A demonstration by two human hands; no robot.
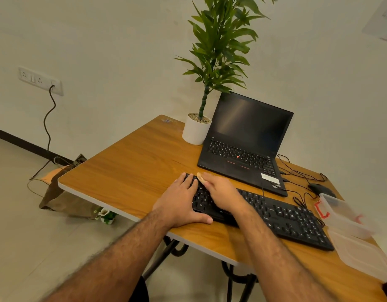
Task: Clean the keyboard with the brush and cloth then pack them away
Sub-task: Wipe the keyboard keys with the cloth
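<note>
A black keyboard (pixel 282 216) lies slantwise on the wooden table (pixel 127 171). My left hand (pixel 179 203) rests flat on the keyboard's left end, fingers spread over the keys and thumb along its front edge. My right hand (pixel 220 192) lies over the keys just beside it, closed around a small pale object (pixel 200 178) whose tip sticks out past the fingers; it looks like the brush, though most of it is hidden. No cloth shows.
An open black laptop (pixel 247 144) and a white potted plant (pixel 195 129) stand behind the keyboard. A clear plastic box (pixel 343 214) with a red latch and its lid (pixel 362 253) sit at the right edge, near a black mouse (pixel 320 188) and cables.
</note>
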